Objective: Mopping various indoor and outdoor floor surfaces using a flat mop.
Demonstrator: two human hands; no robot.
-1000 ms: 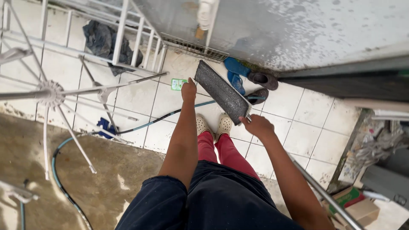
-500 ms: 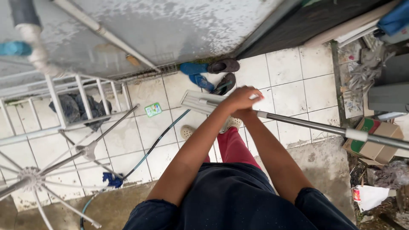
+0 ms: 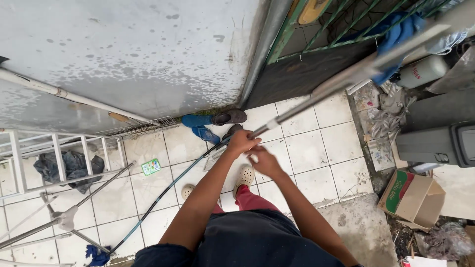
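The left hand (image 3: 241,143) is closed around the lower end of a long metal pole (image 3: 316,96), which runs from that hand up toward the green gate (image 3: 316,29). The right hand (image 3: 261,160) sits just below the left hand, apparently curled loosely, though whether it grips the pole is unclear. Both hover above the white tiled floor (image 3: 316,158), near the dark shoes (image 3: 228,117) below the gate.

A long grey metal pole (image 3: 341,84) is held slanted, its lower end at centre above the white tiles, its upper end raised toward the far right past the green grille.
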